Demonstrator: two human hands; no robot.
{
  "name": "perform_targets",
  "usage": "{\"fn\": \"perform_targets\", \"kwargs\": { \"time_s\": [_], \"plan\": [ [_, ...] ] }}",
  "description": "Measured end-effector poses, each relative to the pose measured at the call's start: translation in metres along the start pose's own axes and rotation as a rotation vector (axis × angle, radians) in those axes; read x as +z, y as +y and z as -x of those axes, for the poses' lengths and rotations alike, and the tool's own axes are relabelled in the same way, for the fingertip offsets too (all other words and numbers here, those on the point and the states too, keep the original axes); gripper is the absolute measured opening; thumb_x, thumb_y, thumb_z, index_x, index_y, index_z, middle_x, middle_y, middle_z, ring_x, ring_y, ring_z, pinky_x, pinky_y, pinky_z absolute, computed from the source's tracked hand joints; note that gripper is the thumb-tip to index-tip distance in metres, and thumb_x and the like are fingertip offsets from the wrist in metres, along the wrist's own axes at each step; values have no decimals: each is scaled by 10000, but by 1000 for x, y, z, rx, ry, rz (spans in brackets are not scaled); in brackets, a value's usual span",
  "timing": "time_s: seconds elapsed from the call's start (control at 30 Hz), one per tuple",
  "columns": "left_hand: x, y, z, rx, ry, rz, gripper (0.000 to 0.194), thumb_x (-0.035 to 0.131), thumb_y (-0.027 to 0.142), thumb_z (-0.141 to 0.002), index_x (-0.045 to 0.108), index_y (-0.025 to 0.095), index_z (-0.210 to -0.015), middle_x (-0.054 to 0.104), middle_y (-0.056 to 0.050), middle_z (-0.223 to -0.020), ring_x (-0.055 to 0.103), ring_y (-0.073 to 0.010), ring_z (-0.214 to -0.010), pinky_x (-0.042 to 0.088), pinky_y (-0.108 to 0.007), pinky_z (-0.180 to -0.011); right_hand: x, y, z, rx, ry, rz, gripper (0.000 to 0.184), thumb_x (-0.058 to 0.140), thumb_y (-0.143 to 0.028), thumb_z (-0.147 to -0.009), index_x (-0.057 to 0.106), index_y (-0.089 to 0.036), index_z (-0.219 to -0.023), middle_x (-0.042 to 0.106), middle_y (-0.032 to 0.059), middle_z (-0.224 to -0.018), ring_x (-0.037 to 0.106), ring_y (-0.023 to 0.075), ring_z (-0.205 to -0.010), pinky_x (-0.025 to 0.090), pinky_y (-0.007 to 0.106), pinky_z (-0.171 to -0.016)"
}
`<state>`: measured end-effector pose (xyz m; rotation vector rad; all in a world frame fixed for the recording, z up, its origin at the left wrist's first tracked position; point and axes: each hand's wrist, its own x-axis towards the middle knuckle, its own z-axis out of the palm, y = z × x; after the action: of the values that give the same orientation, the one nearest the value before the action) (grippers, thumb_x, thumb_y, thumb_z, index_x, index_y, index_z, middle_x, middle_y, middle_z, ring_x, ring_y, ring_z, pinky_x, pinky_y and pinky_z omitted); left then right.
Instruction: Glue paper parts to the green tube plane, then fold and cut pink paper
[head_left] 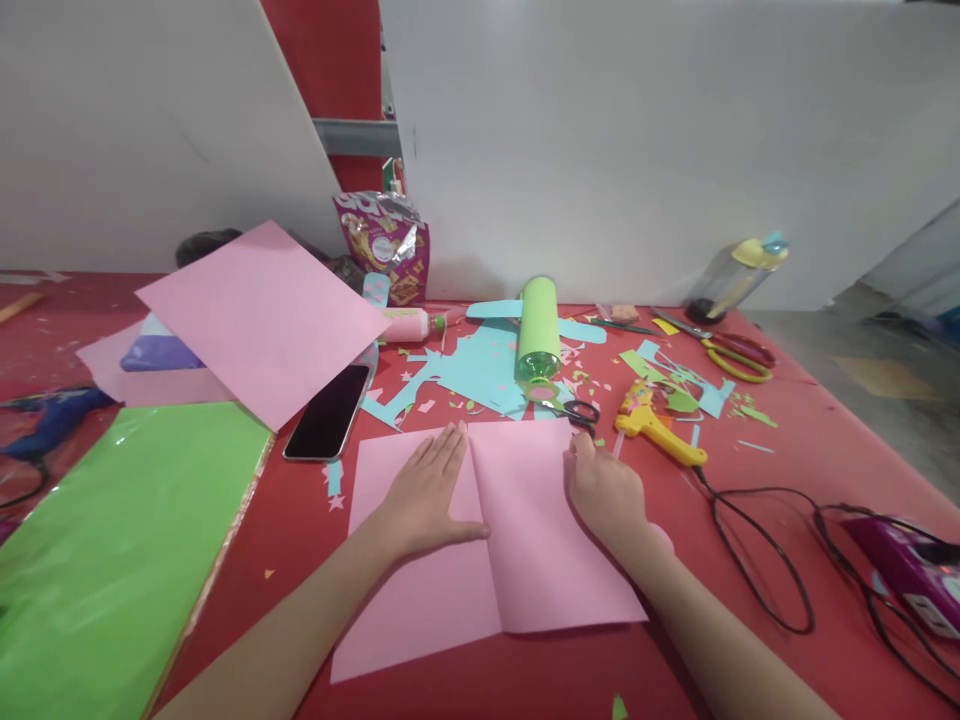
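Observation:
A pink paper sheet lies on the red table in front of me, its right half folded over the left. My left hand lies flat on the sheet, fingers stretched out along the fold edge. At the folded flap's upper right corner my right hand presses down with fingers curled. Black-handled scissors lie just beyond that hand.
A yellow glue gun with its black cable lies to the right. Red-and-yellow scissors, a green roll, blue paper scraps, a phone, a pink sheet, a green sheet and a snack bag surround the work.

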<state>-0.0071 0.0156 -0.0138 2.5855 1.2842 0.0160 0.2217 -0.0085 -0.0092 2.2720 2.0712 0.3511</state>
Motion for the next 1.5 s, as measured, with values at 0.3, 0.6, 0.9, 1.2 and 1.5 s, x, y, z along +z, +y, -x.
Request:
{"fn": "perform_targets", "kwargs": {
  "time_s": [0.3, 0.6, 0.9, 1.2, 1.5],
  "plan": [
    [3, -3, 1, 14, 32, 1, 1031, 458, 668, -637, 26, 77, -1363, 98, -177, -1424, 101, -277, -1303, 166, -419, -1045, -10, -2, 4, -39, -50, -14, 158, 354, -193, -839, 492, -129, -878, 608, 69, -605, 578, 171, -542, 193, 244, -435],
    [4, -3, 0, 23, 51, -16, 1036, 439, 688, -638, 28, 70, -1362, 126, -178, -1420, 104, -272, -1304, 167, -413, -1046, -11, 2, 4, 10, -83, -125, 136, 362, -206, -834, 473, -145, -884, 609, 47, -589, 583, 175, -519, 188, 235, -420],
    [3, 0, -4, 11, 100, -59, 862, 371, 644, -724, 231, 35, -1317, 262, -205, -1376, 204, -295, -1279, 182, -443, -1030, -17, 11, -4, 117, -45, -507, 146, 435, -219, -777, 469, -187, -915, 668, 21, -772, 604, 168, -661, 310, 214, -500],
    [-2, 5, -1, 15, 21, -63, 842, 392, 600, -727, 220, 29, -1322, 194, -190, -1402, 131, -309, -1294, 149, -479, -1031, -6, 10, -4, 31, 18, -307, 123, 379, -219, -828, 488, -174, -863, 617, 42, -688, 575, 176, -673, 292, 221, -518],
    [-9, 8, 1, -26, -122, -24, 1070, 440, 675, -611, 29, 20, -1351, -25, -188, -1417, -47, -286, -1302, 42, -475, -1046, -3, 10, 1, -63, 44, -246, 121, 370, -231, -833, 476, -173, -827, 571, 32, -634, 544, 168, -595, 280, 220, -488]
  ]
}}
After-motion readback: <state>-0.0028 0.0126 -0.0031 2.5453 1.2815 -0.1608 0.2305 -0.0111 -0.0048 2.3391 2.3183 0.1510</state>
